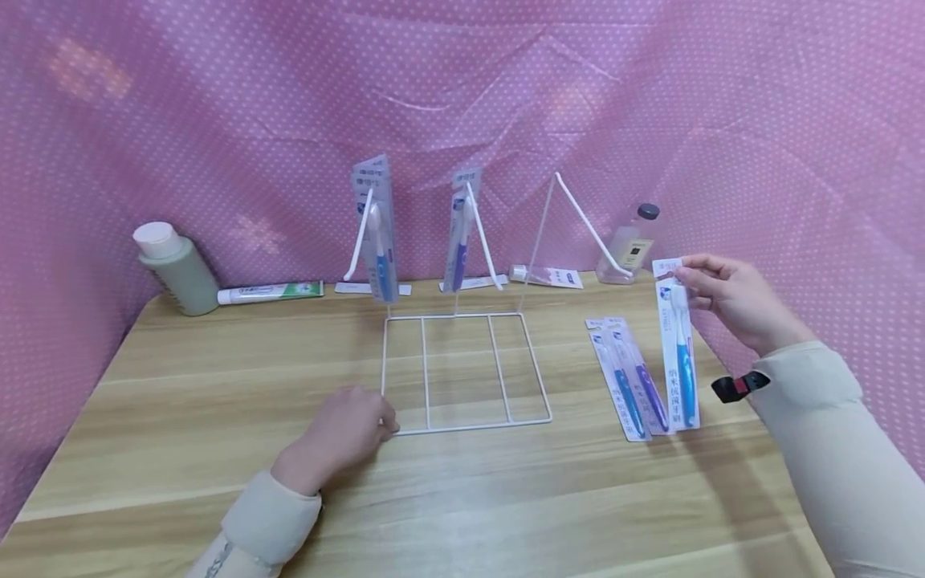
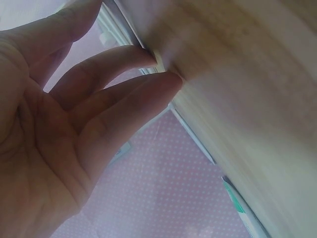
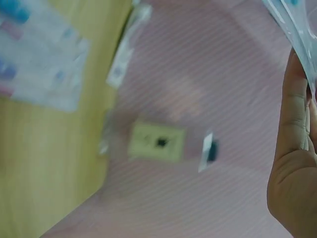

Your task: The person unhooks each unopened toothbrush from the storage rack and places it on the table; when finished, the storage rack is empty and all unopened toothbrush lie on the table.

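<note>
Toothpaste tubes point(image 1: 270, 294) lie behind the rack point(image 1: 499, 368), two packaged toothbrushes point(image 1: 643, 377) beside it.

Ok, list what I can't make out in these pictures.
Left hand: thumb tip cut off by the left wrist view's top edge.
Packs hanging at the rack's left: overlap hides their exact number, head view.
Dark-capped bottle: label wording blurred in right wrist view, too small in head view.
Held toothbrush pack: mostly cut off by right wrist view's edge.

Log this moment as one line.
right hand: holds packaged blue toothbrush | left hand: at near-left corner of white rack | rack: toothbrush packs hanging left and middle
</note>
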The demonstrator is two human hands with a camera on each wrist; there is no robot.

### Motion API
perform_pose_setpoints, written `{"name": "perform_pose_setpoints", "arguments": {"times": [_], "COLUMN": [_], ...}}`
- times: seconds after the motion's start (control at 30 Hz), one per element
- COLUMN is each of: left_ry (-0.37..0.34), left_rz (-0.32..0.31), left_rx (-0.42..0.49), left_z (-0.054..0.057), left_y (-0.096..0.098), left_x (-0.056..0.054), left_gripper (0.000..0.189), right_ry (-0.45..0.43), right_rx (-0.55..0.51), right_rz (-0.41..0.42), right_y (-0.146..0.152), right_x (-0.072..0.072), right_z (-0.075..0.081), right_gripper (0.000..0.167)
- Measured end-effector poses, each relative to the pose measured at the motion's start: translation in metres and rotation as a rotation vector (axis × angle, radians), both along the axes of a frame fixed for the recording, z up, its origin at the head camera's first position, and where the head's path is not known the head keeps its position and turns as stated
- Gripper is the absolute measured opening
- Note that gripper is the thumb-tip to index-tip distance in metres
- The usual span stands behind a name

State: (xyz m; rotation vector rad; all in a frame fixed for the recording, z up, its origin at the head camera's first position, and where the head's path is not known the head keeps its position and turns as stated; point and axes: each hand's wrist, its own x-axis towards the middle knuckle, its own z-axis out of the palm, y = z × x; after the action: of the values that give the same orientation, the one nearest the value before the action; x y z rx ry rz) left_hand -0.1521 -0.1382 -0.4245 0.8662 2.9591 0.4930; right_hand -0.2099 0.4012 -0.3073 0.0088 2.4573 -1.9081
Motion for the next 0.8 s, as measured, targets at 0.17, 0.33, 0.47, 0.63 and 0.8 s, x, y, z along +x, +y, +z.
{"name": "perform_pose_setpoints", "arguments": {"times": [0.17, 0.33, 0.47, 0.63, 0.8], "left_ry": [0.014, 0.043, 0.059, 0.038, 0.067], "left_rz": [-0.001, -0.009, -0.014, 0.004, -0.001], "left_rx": [-0.004, -0.002, -0.006, -0.009, -0.008], "left_z": [-0.001, -0.003, -0.006, -0.006, -0.006], "left_y": [-0.001, -0.001, -0.001, -0.001, -0.002], "left_x": [0.001, 0.0, -0.001, -0.002, -0.002], "left_gripper": [0.01, 0.01, 0.012, 0.012, 0.012], "right_ry": [-0.084, -0.166, -0.233, -0.299, -0.345], "right_rx": [0.122, 0.184, 0.237, 0.294, 0.37], "right_rz": [-0.031, -0.012, 0.011, -0.008, -0.015], "right_y": [0.025, 0.043, 0.053, 0.057, 0.055], "right_x": [-0.02, -0.038, -0.048, -0.058, -0.067], "right_z": [-0.024, -0.044, -0.062, -0.084, -0.1], "right_gripper": [0.009, 0.021, 0.038, 0.055, 0.05]}}
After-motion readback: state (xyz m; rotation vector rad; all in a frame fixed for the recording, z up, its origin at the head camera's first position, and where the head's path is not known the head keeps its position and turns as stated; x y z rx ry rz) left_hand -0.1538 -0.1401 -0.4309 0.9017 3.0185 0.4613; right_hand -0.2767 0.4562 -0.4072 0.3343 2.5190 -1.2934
